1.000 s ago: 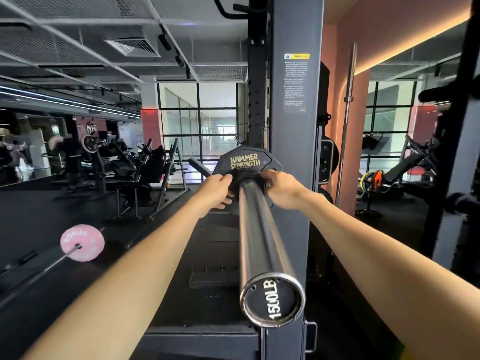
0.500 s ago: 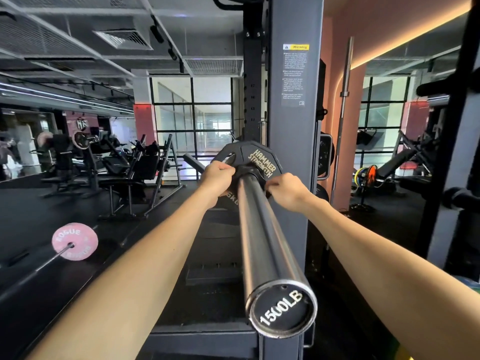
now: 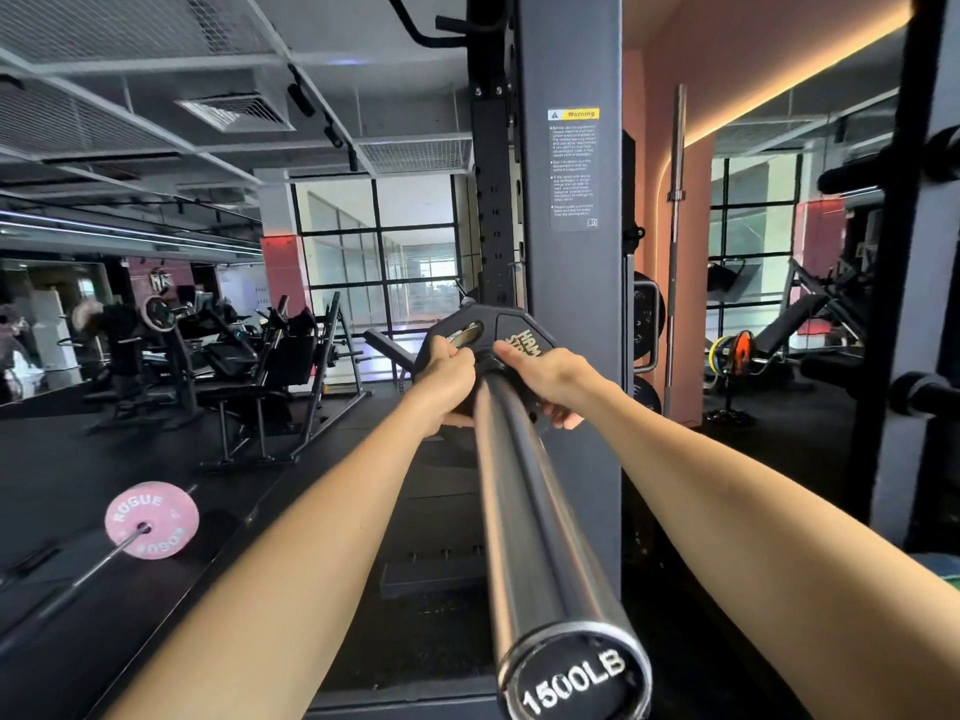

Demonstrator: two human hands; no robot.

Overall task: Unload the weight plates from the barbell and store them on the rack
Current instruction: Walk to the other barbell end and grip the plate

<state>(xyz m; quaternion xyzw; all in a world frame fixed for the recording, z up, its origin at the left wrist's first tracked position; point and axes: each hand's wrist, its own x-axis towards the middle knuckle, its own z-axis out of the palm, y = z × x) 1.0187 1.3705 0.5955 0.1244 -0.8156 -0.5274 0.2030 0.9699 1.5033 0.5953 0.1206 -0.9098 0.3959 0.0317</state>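
A steel barbell sleeve (image 3: pixel 524 511) runs from its "1500LB" end cap at the bottom centre away from me. A small black Hammer Strength plate (image 3: pixel 511 330) sits on the sleeve at its far end. My left hand (image 3: pixel 447 374) grips the plate's left side, fingers hooked through a grip slot. On the plate's right side my right hand (image 3: pixel 545 376) holds on, fingers over the hub and curled under the lower rim. The grey rack upright (image 3: pixel 569 304) stands right behind the plate.
Black plates (image 3: pixel 647 317) hang on storage pegs on the rack's right side. A pink Rogue plate (image 3: pixel 151 519) on another bar lies on the floor at the left. An upright spare bar (image 3: pixel 674 241) leans by the pink wall. Benches and machines fill the left background.
The plate has turned clockwise on the sleeve, its lettering swinging from the top to the right. Both hands shifted with it, the left now hooked in a slot.
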